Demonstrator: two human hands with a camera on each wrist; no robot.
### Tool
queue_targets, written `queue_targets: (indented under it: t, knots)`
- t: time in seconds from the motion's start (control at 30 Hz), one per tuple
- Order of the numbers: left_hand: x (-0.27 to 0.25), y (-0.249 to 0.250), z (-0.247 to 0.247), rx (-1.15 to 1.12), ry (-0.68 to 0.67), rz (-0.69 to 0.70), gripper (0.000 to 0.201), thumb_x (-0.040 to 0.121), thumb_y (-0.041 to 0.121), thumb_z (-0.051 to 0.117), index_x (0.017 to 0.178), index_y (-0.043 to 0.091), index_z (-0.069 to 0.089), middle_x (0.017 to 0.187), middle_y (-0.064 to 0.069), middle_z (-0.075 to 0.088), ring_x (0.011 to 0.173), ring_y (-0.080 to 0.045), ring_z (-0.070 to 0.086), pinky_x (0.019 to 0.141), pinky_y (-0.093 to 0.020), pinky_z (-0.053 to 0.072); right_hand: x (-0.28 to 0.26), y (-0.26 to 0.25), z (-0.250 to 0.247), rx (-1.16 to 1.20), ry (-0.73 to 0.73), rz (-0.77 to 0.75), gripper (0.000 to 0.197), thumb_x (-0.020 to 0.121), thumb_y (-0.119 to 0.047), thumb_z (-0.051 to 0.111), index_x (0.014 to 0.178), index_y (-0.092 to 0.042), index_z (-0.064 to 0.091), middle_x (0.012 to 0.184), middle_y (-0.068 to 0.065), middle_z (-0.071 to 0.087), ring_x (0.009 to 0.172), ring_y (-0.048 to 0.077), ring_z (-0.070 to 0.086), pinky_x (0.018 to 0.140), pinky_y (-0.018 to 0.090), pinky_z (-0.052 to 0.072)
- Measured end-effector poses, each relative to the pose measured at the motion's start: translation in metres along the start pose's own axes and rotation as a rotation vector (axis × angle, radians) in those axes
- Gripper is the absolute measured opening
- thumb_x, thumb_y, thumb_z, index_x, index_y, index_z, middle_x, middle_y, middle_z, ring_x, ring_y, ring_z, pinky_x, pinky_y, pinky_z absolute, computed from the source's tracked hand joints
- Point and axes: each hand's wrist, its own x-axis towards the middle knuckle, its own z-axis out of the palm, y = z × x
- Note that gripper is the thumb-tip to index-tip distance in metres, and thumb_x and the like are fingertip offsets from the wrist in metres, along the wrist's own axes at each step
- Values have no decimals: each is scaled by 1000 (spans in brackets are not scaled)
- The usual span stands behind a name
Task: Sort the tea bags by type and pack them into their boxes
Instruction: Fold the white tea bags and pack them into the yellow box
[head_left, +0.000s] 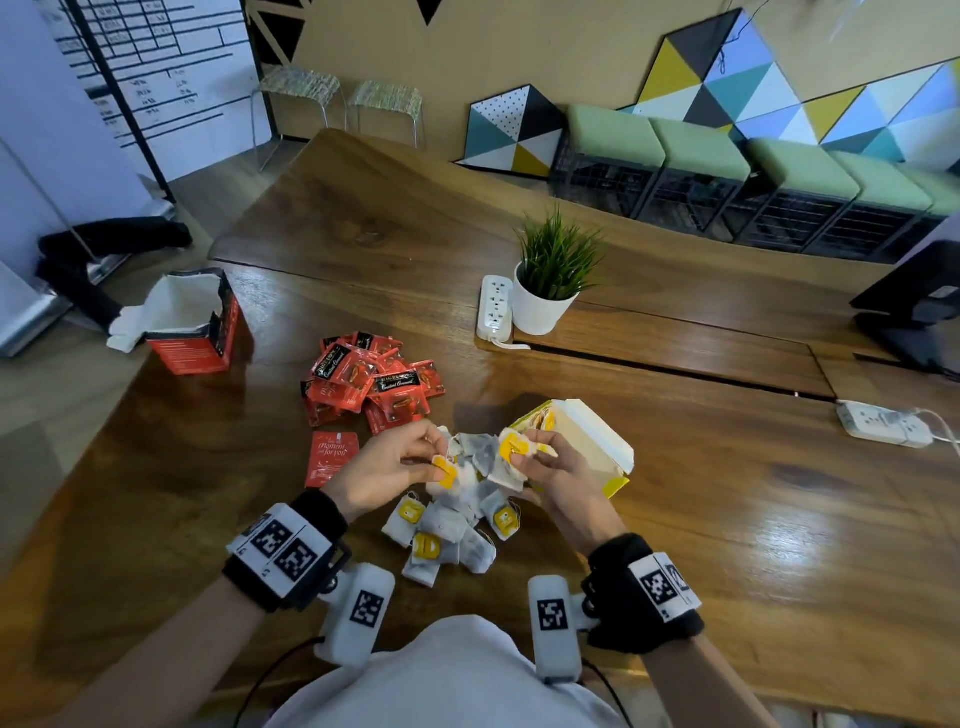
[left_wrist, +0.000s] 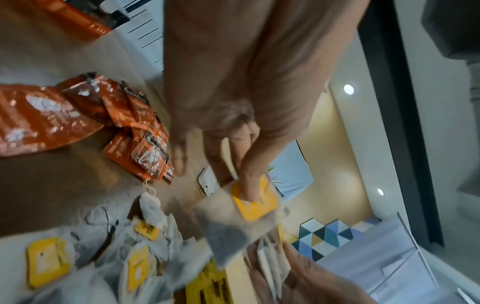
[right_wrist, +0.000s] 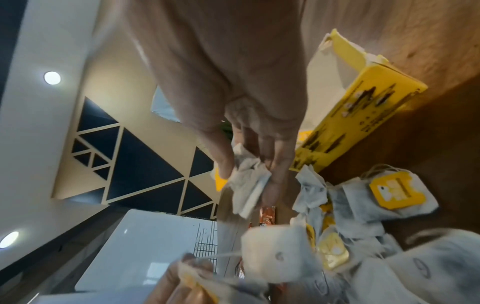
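Note:
Several white tea bags with yellow tags (head_left: 447, 535) lie in a heap at the table's front. My left hand (head_left: 410, 462) pinches one yellow-tagged tea bag (left_wrist: 253, 202) above the heap. My right hand (head_left: 540, 462) grips a small stack of the same tea bags (right_wrist: 248, 185) just in front of the open yellow box (head_left: 582, 441), which lies on its side. Several red foil sachets (head_left: 371, 382) are piled further back, with one lone red sachet (head_left: 332, 457) left of my left hand. The open red box (head_left: 195, 325) stands at the far left.
A white potted plant (head_left: 545, 280) and a white power strip (head_left: 496, 306) stand behind the piles. A second power strip (head_left: 883, 426) lies at the right, a dark monitor base (head_left: 914, 306) beyond it. Table edge runs close past the red box.

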Motion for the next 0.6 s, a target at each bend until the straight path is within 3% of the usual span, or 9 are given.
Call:
queue_targets:
  t: [0.2,0.37,0.47,0.6]
  knots:
    - [-6,19,4,-36,-51,154,32,82,0,63,104,22,57,106,2,68,102,-5,62,88,-24,49,-2,-13,2,-283,-4,-257,17,87,-1,60,101,-11,61,94,2,70,89,11,64,74,21,51]
    - [-10,31,7,-65,-68,234,35,82,-4,62,104,21,57,106,14,67,103,0,60,89,-18,48,-3,-18,-1,-249,-79,-284,13,88,-4,58,99,-11,61,95,5,69,91,18,65,76,27,53]
    - [-12,37,6,-80,-75,276,37,80,-5,63,104,23,58,107,17,66,105,-1,60,90,-17,47,-5,-19,-5,-213,-164,-259,17,89,-3,56,106,-5,58,100,10,69,93,21,65,73,29,54]
    - [-13,43,1,-131,-87,327,35,79,-5,64,104,20,57,105,15,68,102,-2,62,86,-14,47,-10,-24,-15,-196,-285,-268,24,87,-9,60,110,-2,56,105,15,67,98,25,63,81,33,53]
